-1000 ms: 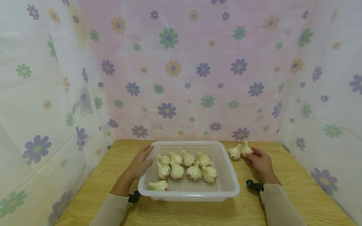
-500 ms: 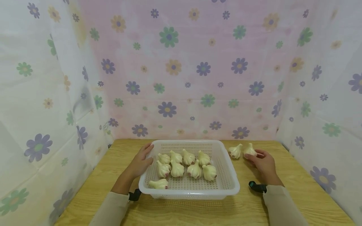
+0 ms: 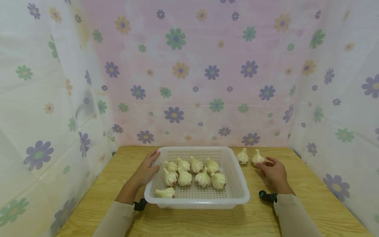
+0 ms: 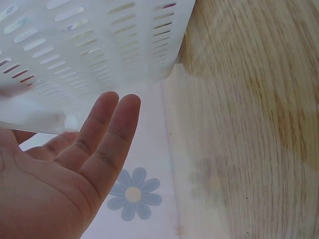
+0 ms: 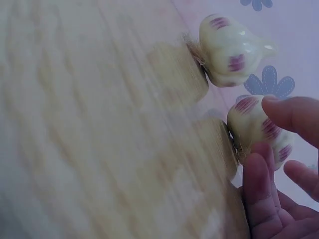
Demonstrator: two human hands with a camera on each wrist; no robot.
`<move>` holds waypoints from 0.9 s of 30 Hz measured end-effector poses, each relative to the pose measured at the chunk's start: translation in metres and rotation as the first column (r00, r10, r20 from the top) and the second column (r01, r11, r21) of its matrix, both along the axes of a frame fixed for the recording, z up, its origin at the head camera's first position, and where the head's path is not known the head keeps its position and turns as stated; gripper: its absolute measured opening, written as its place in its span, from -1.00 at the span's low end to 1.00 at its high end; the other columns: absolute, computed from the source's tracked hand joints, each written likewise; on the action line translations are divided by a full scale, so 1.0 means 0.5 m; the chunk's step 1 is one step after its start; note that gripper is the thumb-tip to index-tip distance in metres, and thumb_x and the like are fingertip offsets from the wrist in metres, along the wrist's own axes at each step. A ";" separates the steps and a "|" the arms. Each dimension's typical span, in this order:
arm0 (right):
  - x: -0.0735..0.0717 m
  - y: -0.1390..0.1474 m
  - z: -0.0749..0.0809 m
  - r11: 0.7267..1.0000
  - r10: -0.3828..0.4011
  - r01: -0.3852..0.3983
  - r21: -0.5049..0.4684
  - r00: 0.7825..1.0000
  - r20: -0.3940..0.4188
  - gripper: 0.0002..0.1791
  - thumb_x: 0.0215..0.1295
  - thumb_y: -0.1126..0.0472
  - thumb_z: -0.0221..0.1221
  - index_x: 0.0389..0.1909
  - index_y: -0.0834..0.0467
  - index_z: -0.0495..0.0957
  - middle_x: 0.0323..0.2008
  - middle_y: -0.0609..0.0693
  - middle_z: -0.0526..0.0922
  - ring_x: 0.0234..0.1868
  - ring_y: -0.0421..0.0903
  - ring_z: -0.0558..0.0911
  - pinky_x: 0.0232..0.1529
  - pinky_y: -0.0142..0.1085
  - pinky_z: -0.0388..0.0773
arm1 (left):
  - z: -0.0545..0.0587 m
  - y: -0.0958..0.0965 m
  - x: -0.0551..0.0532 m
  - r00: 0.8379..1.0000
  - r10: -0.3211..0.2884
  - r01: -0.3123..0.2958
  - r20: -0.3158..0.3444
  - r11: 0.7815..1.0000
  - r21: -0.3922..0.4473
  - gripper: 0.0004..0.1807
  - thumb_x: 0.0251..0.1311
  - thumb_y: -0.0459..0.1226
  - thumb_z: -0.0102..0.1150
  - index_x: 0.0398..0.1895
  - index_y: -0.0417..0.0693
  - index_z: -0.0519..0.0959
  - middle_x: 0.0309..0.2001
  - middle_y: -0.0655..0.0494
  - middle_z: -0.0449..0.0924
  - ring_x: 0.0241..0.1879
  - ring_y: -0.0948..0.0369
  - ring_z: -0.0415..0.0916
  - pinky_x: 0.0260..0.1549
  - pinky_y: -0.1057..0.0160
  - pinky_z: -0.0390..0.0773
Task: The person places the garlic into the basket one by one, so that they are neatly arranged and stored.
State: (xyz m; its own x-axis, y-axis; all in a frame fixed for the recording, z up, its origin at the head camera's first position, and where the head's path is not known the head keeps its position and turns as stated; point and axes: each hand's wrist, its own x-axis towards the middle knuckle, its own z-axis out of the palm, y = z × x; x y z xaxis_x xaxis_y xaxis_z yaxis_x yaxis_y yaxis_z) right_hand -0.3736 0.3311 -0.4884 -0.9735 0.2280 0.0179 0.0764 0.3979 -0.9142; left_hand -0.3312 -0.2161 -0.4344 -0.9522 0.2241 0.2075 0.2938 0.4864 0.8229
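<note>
A white slotted plastic basket point(image 3: 196, 203) stands on the table with several garlic bulbs point(image 3: 202, 178) lying in it. My left hand point(image 3: 147, 170) holds its left rim, thumb over the edge; the left wrist view shows two fingers point(image 4: 112, 142) extended along the outside wall. Right of the basket, my right hand point(image 3: 273, 171) holds a garlic bulb point(image 3: 258, 158) at its base, thumb on one side and fingers on the other. That bulb stands upright on the table. Beside it, a second upright bulb point(image 3: 242, 157) stands apart from the hand, near the basket's far right corner.
The wooden table point(image 3: 311, 204) runs back to a flower-patterned cloth wall point(image 3: 195, 59), with cloth on both sides too. One bulb point(image 3: 165, 193) lies apart at the basket's front left. Black wrist mounts point(image 3: 267, 196) sit at both wrists.
The right hand's bulb first moved right, away from its neighbour, then slightly back left. The neighbouring bulb went from tilted to upright and shifted a little left. Left hand and basket stayed put.
</note>
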 end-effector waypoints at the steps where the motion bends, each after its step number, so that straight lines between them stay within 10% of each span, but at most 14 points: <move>1: 0.000 -0.001 0.000 1.000 0.004 -0.004 -0.006 1.000 -0.004 0.03 0.35 -0.10 0.33 0.63 0.27 0.05 0.40 0.43 0.36 -0.23 -0.18 0.76 -0.21 -0.32 0.71 | 0.000 0.000 0.000 1.000 -0.001 0.001 0.002 1.000 0.001 -0.16 0.23 -0.39 -0.02 0.63 -0.27 0.08 0.68 -0.11 -0.16 0.58 -0.26 0.02 0.34 -0.26 0.38; 27: -0.013 -0.002 0.004 0.985 -0.110 0.108 -0.135 0.994 -0.007 -0.11 0.31 -0.22 0.32 0.47 0.23 0.32 0.08 0.00 0.52 -0.24 -0.20 0.71 -0.23 -0.35 0.71 | -0.001 -0.001 0.002 1.000 -0.022 0.022 -0.004 1.000 -0.001 -0.18 0.27 -0.39 -0.05 0.64 -0.28 0.04 0.67 -0.16 -0.18 0.58 -0.28 0.00 0.35 -0.29 0.34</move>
State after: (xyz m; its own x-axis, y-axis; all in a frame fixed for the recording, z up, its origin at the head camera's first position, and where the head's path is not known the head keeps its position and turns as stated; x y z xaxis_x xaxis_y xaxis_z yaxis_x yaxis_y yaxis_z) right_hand -0.3800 0.3300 -0.4864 -0.9426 0.3339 -0.0057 0.0986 0.2620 -0.9600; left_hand -0.3304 -0.2165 -0.4347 -0.9460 0.2457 0.2114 0.3083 0.4807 0.8209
